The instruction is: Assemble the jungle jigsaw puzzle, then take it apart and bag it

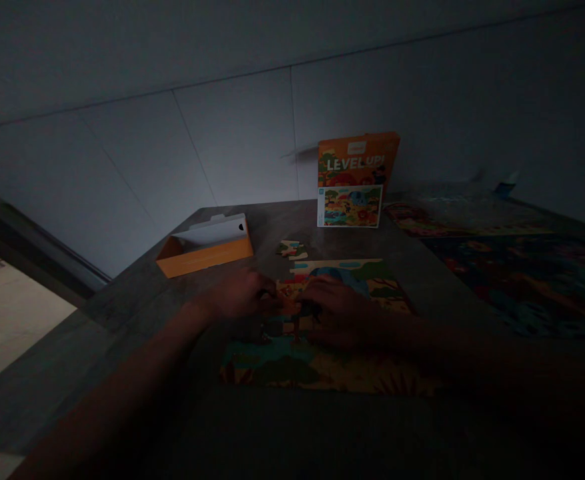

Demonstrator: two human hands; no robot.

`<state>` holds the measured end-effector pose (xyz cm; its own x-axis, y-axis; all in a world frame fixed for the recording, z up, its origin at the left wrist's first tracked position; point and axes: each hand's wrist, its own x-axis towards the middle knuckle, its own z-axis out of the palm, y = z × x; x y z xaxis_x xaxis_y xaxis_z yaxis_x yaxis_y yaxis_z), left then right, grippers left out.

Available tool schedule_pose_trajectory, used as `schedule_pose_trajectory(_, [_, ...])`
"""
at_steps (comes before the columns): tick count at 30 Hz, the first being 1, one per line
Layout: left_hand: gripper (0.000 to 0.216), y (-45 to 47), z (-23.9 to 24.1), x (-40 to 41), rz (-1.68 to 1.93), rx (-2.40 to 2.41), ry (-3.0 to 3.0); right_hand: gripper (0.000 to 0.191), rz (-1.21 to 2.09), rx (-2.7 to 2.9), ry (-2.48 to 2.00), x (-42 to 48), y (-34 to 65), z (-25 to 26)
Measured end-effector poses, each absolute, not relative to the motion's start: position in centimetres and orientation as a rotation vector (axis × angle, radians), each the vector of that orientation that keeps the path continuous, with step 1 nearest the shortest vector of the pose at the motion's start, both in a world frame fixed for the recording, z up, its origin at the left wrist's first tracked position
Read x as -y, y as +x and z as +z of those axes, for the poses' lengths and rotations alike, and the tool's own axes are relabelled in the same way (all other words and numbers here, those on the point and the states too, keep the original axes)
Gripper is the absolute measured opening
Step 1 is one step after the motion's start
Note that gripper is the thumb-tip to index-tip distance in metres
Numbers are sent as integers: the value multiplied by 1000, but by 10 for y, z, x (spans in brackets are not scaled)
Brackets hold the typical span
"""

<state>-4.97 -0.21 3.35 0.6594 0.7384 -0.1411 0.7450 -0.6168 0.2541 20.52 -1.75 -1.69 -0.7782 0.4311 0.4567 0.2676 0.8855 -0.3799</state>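
Head view: my left hand [242, 293] and right hand [340, 303] meet, fingers curled, over the half-built puzzle [322, 370] lying flat before me; whether they pinch a piece, I cannot tell. The box lid [357, 177] stands upright behind, picture facing me.

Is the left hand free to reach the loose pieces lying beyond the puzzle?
Probably yes: the left hand rests on the puzzle, only bare table lies between it and the loose pieces, and the orange tray sits clear to the left.
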Motion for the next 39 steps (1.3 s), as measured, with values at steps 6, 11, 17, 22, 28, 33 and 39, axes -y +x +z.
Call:
schedule_pose_trajectory(6, [52, -39, 27, 11, -49, -1135, 2447, 53, 438, 2507, -494, 19, 204, -16])
schedule_pose_trajectory(11, [52, -36, 30, 15, -51, -1117, 2409, 58, 426, 2510, -520, 17, 204, -21])
schedule_pose_trajectory(17, [44, -50, 45, 12, -168, -998, 2334, 54, 370, 2549, -563, 17, 205, -20])
schedule_pose_trajectory(22, [31, -62, 55, 8, -205, -1000, 2361, 38, 329, 2569, -559, 18, 205, -17])
schedule_pose_trajectory(28, [47, -54, 52, 9, -303, -1381, 2350, 27, 258, 2543, -541, 19, 202, -18])
schedule_pose_trajectory(33, [48, -59, 46, 8, -354, -1282, 2230, 24, 231, 2534, -529, 19, 201, -20])
schedule_pose_trajectory(39, [17, -67, 49, 6, -347, -1185, 2316, 22, 233, 2534, -499, 17, 201, -21])
